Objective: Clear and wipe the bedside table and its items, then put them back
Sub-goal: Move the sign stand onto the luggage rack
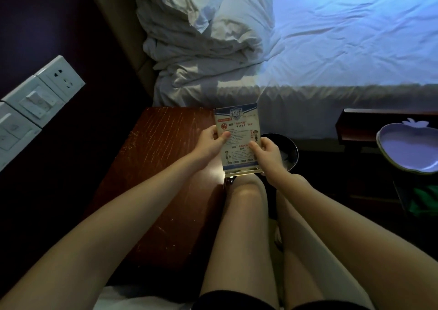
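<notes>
Card held just above the table's right edge.
The left hand and right hand each pinch one side edge, thumbs on its face, a grip clamped firmly; best to support the stand, seemingly clear plastic in this dim light, and wipe one face at a time.
</notes>
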`<action>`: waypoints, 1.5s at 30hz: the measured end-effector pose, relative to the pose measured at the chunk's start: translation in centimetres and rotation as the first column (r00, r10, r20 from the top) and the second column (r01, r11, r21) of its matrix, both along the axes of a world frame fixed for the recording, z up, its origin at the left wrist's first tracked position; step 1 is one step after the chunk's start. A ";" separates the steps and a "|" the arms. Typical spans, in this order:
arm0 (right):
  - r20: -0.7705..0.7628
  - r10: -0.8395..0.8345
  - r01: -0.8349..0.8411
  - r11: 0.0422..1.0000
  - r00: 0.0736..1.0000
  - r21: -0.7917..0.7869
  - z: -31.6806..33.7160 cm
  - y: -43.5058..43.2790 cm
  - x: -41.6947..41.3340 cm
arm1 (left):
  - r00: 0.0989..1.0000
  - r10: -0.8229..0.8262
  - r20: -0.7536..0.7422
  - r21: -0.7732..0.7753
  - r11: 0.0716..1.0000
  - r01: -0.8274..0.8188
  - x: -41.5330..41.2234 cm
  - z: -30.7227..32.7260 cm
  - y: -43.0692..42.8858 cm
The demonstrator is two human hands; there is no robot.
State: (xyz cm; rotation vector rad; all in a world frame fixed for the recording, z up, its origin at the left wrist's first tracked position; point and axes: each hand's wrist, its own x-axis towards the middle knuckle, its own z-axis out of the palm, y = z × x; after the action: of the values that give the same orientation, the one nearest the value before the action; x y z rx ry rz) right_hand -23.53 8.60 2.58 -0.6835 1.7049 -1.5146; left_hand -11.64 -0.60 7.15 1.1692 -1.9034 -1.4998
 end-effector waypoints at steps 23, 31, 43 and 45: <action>-0.032 -0.428 0.428 0.903 0.903 0.026 -0.8 12.6 -13.0 | 0.936 -0.335 0.111 0.184 0.932 0.312 -14.9 -2.9 11.0; -0.006 -0.557 0.555 0.828 0.831 0.083 -1.4 17.3 -16.9 | 0.892 -0.440 0.103 0.231 0.883 0.409 -19.9 -4.4 15.2; -0.010 -0.732 0.716 0.664 0.681 0.214 -2.6 23.9 -22.4 | 0.800 -0.578 0.160 0.394 0.781 0.485 -25.5 -6.2 20.4; -0.009 -0.753 0.733 0.637 0.658 0.240 -2.9 25.3 -23.3 | 0.795 -0.596 0.116 0.422 0.754 0.504 -26.3 -6.3 21.3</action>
State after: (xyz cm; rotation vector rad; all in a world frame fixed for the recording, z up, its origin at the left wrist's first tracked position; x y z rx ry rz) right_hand -46.79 33.91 -0.29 0.2898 2.1777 -1.7908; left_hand -37.90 20.72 0.82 1.0122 -2.3486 -2.2052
